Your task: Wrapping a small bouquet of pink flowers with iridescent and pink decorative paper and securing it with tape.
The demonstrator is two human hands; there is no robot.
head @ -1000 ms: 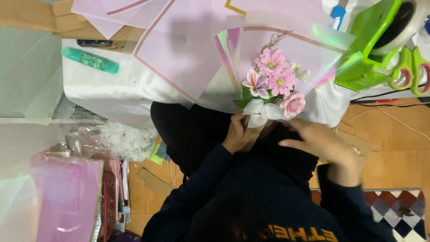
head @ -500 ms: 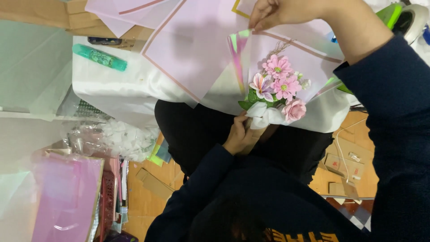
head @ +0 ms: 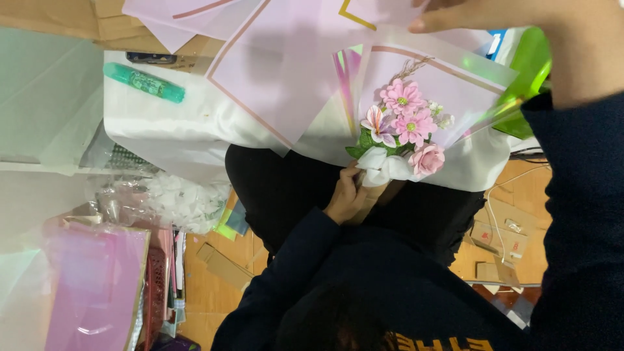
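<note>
Here, low in the middle of the frame, the left hand [head: 348, 198] grips the bouquet [head: 403, 140] by its stems, keeping it upright on the tabletop [head: 169, 130]. The right hand [head: 481, 14], top right, presses flat on pink wrapping paper [head: 292, 71], fingers extended.

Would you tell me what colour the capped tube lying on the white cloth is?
The capped tube is teal green, clearest in the head view.

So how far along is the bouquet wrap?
Done: flowers bunched, stems bound in white wrap. In hand: left hand grips the stems, with the bouquet lying on a pink sheet; right hand is at another sheet at the top edge. Left: sheets lie flat, not yet folded round the flowers.
</note>
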